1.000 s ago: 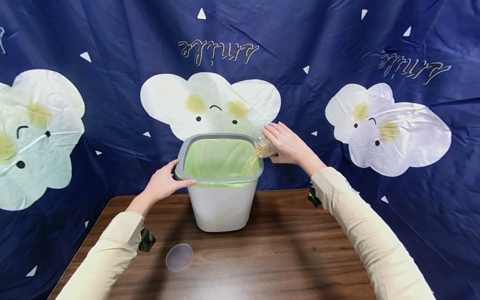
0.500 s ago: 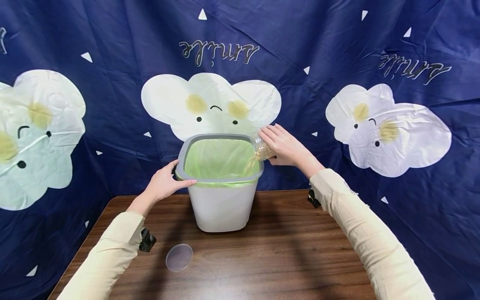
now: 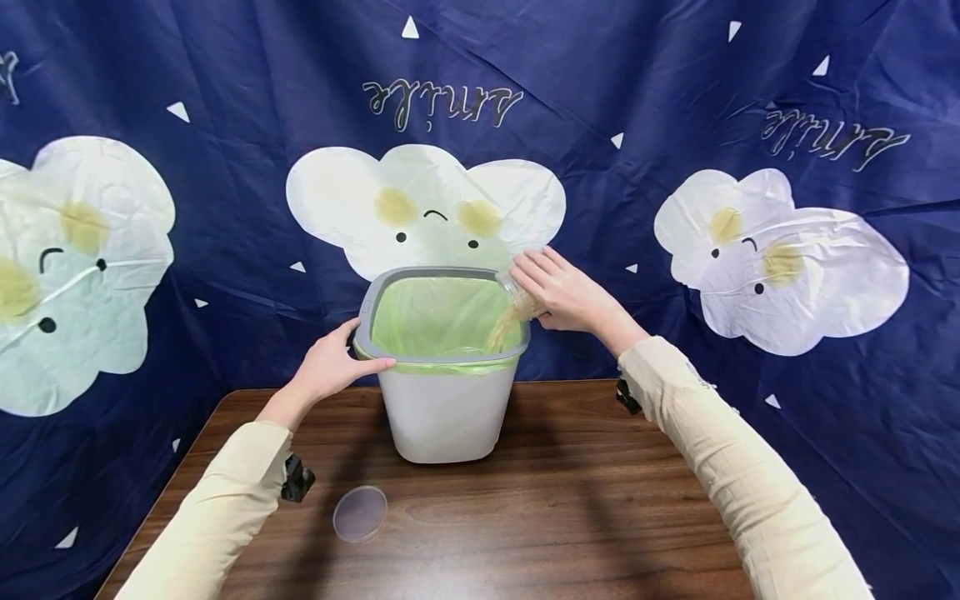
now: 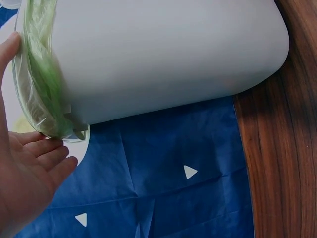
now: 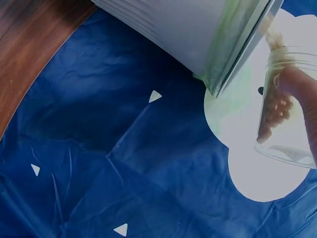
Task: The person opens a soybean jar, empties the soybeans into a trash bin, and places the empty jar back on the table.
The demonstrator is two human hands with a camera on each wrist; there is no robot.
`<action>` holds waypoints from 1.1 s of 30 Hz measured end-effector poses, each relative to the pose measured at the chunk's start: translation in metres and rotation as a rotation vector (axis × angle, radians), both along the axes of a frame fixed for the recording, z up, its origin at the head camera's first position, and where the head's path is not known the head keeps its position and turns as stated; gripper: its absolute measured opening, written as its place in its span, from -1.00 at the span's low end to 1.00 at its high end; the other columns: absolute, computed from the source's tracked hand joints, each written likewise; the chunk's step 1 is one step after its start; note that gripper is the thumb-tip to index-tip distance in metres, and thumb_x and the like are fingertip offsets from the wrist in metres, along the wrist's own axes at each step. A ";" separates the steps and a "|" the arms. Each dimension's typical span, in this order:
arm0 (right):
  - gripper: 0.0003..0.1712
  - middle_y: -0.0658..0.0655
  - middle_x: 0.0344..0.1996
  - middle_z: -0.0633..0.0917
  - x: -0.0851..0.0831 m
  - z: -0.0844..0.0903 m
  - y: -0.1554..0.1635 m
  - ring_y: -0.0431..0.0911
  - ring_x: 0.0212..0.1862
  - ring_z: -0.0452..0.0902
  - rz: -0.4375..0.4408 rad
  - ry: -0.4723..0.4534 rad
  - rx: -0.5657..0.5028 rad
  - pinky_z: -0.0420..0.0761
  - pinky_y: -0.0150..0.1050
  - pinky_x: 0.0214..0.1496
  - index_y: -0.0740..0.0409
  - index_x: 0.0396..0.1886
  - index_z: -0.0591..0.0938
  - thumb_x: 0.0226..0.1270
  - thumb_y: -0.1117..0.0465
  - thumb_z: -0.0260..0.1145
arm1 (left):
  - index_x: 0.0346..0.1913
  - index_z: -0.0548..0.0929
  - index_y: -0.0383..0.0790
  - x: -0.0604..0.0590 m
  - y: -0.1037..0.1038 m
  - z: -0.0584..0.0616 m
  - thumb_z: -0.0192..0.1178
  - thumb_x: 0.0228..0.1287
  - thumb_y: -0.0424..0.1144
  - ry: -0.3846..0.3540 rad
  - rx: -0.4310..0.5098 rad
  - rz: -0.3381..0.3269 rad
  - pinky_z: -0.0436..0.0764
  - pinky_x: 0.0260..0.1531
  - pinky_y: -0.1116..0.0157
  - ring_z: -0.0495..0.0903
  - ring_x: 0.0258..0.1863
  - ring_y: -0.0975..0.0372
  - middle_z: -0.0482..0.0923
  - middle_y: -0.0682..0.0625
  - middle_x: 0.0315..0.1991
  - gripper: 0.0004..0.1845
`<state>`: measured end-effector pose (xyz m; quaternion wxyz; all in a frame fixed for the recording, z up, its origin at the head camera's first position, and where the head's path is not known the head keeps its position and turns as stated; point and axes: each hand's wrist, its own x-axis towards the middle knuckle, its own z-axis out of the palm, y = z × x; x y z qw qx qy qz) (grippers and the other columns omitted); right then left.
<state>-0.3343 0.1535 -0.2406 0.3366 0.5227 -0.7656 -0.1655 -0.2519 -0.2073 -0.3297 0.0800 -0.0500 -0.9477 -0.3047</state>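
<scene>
A white trash can [image 3: 450,417] with a grey rim [image 3: 363,332] and a pale green bag liner [image 3: 431,317] stands on the table. My left hand [image 3: 330,364] holds its near left corner, thumb on the front rim and fingers at the side, fingertips against the folded liner in the left wrist view. My right hand [image 3: 566,293] grips a clear jar [image 5: 290,144], tilted mouth-down over the can's right rim. Small beige pieces [image 3: 502,329] pour from it into the liner. More pieces still lie along the jar's lower wall in the right wrist view. The jar is partly hidden by the hand.
A round clear lid [image 3: 360,513] lies on the brown wooden table [image 3: 540,525], in front and left of the can. Behind the table hangs a dark blue curtain [image 3: 600,83] with white cloud prints. Each wrist wears a small black camera [image 3: 297,478].
My right hand has moved the jar slightly left, further over the rim, and beige pieces keep falling from it. My left hand has stayed in place on the trash can.
</scene>
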 end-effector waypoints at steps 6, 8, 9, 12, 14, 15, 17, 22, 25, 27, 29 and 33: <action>-0.03 0.30 0.14 0.41 -0.001 -0.002 -0.003 0.15 0.21 0.25 0.006 0.049 0.013 0.20 0.02 0.26 0.36 0.21 0.33 -0.28 0.10 0.47 | 0.36 0.06 -0.39 0.000 0.000 0.000 0.22 -0.13 0.35 0.002 0.002 0.001 0.26 0.11 -0.11 0.21 0.21 -0.18 0.19 -0.37 0.26 0.14; -0.07 0.29 0.13 0.42 -0.001 -0.002 -0.004 0.14 0.21 0.25 0.006 0.072 0.016 0.22 0.02 0.25 0.35 0.20 0.34 -0.26 0.11 0.44 | 0.36 0.06 -0.38 0.000 0.000 -0.001 0.22 -0.13 0.35 0.001 0.004 0.003 0.26 0.11 -0.11 0.21 0.22 -0.18 0.19 -0.36 0.26 0.14; -0.09 0.29 0.13 0.42 -0.001 -0.003 -0.004 0.14 0.21 0.25 0.009 0.079 0.016 0.22 0.02 0.25 0.35 0.20 0.34 -0.25 0.13 0.43 | 0.36 0.06 -0.39 0.000 0.001 -0.001 0.22 -0.13 0.35 0.001 0.004 0.003 0.26 0.11 -0.11 0.20 0.22 -0.18 0.19 -0.36 0.26 0.14; -0.14 0.28 0.13 0.43 0.000 -0.002 -0.005 0.13 0.21 0.26 0.006 0.109 0.020 0.22 0.02 0.25 0.34 0.19 0.36 -0.21 0.14 0.39 | 0.36 0.07 -0.39 -0.001 0.001 -0.001 0.22 -0.13 0.35 0.006 -0.006 0.010 0.26 0.11 -0.11 0.21 0.21 -0.18 0.20 -0.37 0.26 0.14; -0.15 0.28 0.13 0.43 0.001 -0.002 -0.005 0.13 0.21 0.26 0.004 0.124 0.024 0.22 0.02 0.25 0.34 0.18 0.36 -0.21 0.14 0.38 | 0.36 0.08 -0.39 -0.001 0.000 -0.001 0.22 -0.13 0.34 0.011 -0.014 0.014 0.27 0.11 -0.10 0.21 0.21 -0.18 0.21 -0.37 0.25 0.14; -0.15 0.28 0.13 0.42 0.002 -0.002 -0.005 0.13 0.21 0.26 0.001 0.130 0.027 0.22 0.01 0.25 0.33 0.18 0.36 -0.20 0.13 0.38 | 0.35 0.08 -0.39 -0.001 0.000 -0.001 0.22 -0.13 0.34 0.013 -0.018 0.016 0.27 0.10 -0.10 0.22 0.21 -0.18 0.21 -0.37 0.25 0.13; -0.14 0.28 0.14 0.42 0.002 -0.002 -0.005 0.14 0.21 0.25 -0.001 0.137 0.033 0.22 0.01 0.25 0.34 0.18 0.36 -0.21 0.13 0.38 | 0.35 0.09 -0.39 -0.001 0.000 -0.002 0.22 -0.13 0.34 0.018 -0.023 0.019 0.27 0.10 -0.10 0.22 0.21 -0.18 0.22 -0.37 0.25 0.13; -0.11 0.31 0.15 0.40 0.001 -0.004 -0.005 0.15 0.22 0.24 0.015 0.108 0.028 0.22 0.02 0.25 0.36 0.18 0.35 -0.26 0.15 0.39 | 0.36 0.07 -0.38 -0.001 0.000 -0.001 0.22 -0.13 0.35 0.014 -0.013 0.018 0.26 0.11 -0.11 0.21 0.21 -0.18 0.20 -0.37 0.25 0.14; -0.08 0.32 0.14 0.40 0.001 -0.005 -0.005 0.16 0.22 0.24 0.024 0.088 0.018 0.23 0.03 0.24 0.37 0.19 0.35 -0.29 0.13 0.42 | 0.36 0.07 -0.37 -0.001 -0.001 -0.002 0.22 -0.14 0.35 0.014 -0.010 0.017 0.27 0.10 -0.11 0.21 0.21 -0.18 0.21 -0.36 0.25 0.14; -0.05 0.33 0.13 0.41 0.001 -0.007 -0.005 0.16 0.21 0.25 0.028 0.071 0.009 0.23 0.03 0.24 0.37 0.19 0.35 -0.31 0.11 0.44 | 0.36 0.07 -0.37 -0.001 -0.001 -0.002 0.21 -0.14 0.36 0.015 -0.009 0.016 0.27 0.10 -0.11 0.22 0.21 -0.18 0.21 -0.36 0.25 0.14; -0.04 0.33 0.11 0.42 0.000 -0.008 -0.005 0.17 0.20 0.26 0.030 0.052 -0.002 0.23 0.03 0.24 0.38 0.19 0.34 -0.31 0.10 0.45 | 0.36 0.07 -0.37 -0.001 -0.001 -0.002 0.22 -0.13 0.35 0.016 -0.007 0.013 0.28 0.09 -0.11 0.22 0.20 -0.18 0.21 -0.36 0.25 0.14; -0.06 0.34 0.08 0.44 -0.001 -0.010 -0.005 0.19 0.18 0.28 0.015 0.025 -0.008 0.24 0.03 0.24 0.38 0.17 0.35 -0.30 0.10 0.45 | 0.36 0.07 -0.38 0.000 0.000 -0.001 0.22 -0.13 0.34 0.014 -0.004 0.011 0.28 0.09 -0.10 0.23 0.20 -0.18 0.21 -0.36 0.25 0.14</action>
